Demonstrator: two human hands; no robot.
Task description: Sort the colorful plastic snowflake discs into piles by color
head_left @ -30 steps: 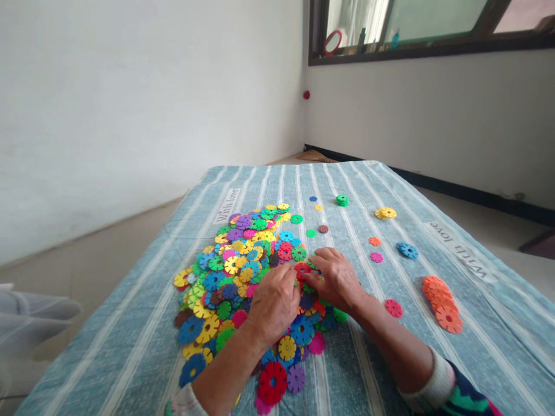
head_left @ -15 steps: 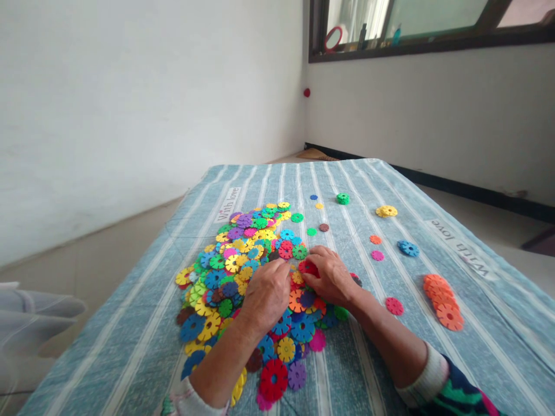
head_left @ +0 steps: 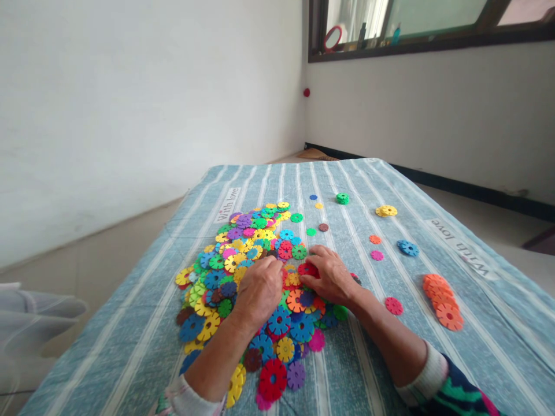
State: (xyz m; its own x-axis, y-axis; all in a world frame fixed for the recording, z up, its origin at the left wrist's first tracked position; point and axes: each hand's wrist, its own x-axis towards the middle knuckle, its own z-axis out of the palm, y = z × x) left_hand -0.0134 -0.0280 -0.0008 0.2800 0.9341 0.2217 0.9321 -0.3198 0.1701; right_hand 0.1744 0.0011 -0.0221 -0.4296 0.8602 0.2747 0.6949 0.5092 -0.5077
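Note:
A big heap of flat, notched plastic discs in many colours lies on a blue striped cloth. My left hand rests palm down on the heap with its fingers curled into the discs. My right hand is beside it, fingers closed round a red disc at the heap's right edge. Whether my left hand actually holds a disc is hidden under its fingers.
A pile of orange discs lies at the right, with a red disc, blue discs, yellow discs and a green stack spread beyond. The cloth's left edge drops to the floor. A wall and a window stand behind.
My left hand has slid leftward across the heap, uncovering blue and orange discs. My right hand has shifted slightly away from me, staying on the red disc.

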